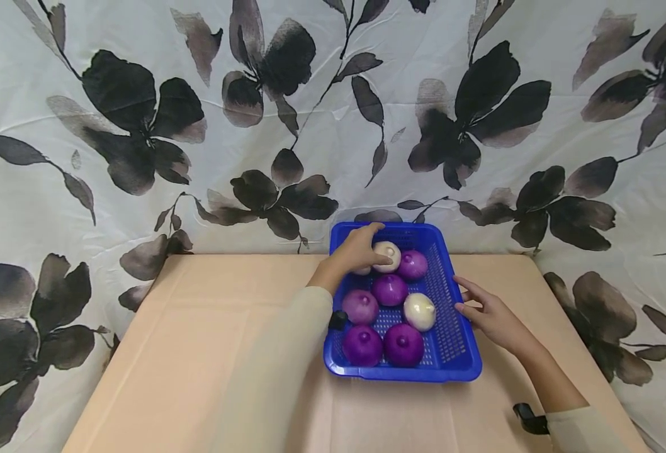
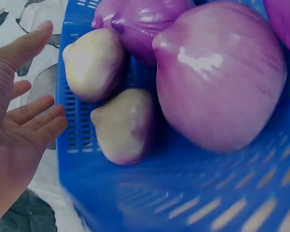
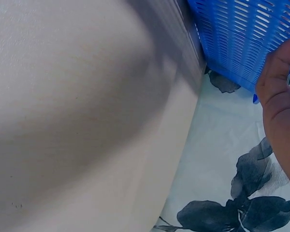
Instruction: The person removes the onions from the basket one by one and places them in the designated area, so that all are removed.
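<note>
A blue plastic basket (image 1: 443,333) holds several purple onions (image 1: 391,290) and a few white onions (image 1: 420,312). My left hand (image 1: 358,250) reaches over its far left corner, beside a white onion (image 1: 387,257). Another white onion lies partly hidden under that hand. In the left wrist view, the thumb and fingers are spread, with a gap between them and two pale onions (image 2: 123,126). At the basket's right side, my right hand (image 1: 494,319) holds the rim; in the right wrist view bent fingers meet the rim, and some fingertips are hidden.
The basket stands on a light tan tabletop (image 1: 197,352), at its far edge. Behind it hangs a white cloth (image 1: 367,157) printed with dark flowers. Black bands or devices (image 1: 531,419) sit at both wrists.
</note>
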Demonstrator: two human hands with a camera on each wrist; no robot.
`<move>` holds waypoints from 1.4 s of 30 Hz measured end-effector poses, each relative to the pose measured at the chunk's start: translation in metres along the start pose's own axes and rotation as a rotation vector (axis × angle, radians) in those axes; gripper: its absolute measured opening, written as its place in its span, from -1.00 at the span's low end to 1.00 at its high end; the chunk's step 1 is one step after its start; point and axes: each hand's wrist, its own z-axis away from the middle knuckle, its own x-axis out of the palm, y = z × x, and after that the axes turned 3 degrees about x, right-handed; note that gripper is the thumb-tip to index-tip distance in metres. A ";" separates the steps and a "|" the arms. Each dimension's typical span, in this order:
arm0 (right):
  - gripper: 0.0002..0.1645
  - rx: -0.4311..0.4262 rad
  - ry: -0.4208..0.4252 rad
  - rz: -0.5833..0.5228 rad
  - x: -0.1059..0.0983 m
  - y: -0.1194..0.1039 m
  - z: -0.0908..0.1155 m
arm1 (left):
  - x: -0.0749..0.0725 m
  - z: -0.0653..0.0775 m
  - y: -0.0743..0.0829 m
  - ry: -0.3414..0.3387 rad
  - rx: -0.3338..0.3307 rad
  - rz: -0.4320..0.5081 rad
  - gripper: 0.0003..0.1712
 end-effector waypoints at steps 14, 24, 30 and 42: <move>-0.22 -0.012 -0.006 -0.013 0.000 0.001 0.001 | 0.020 0.001 -0.013 -0.006 -0.030 0.024 0.01; -0.21 -0.006 0.002 0.003 0.001 0.000 0.001 | 0.028 -0.008 -0.015 -0.021 0.047 -0.054 0.03; -0.21 -0.004 0.000 -0.001 0.002 0.000 0.002 | 0.031 -0.011 -0.019 -0.028 0.062 -0.083 0.01; -0.20 -0.001 0.001 0.009 0.001 0.000 0.001 | 0.029 -0.012 -0.019 0.013 0.072 -0.101 -0.15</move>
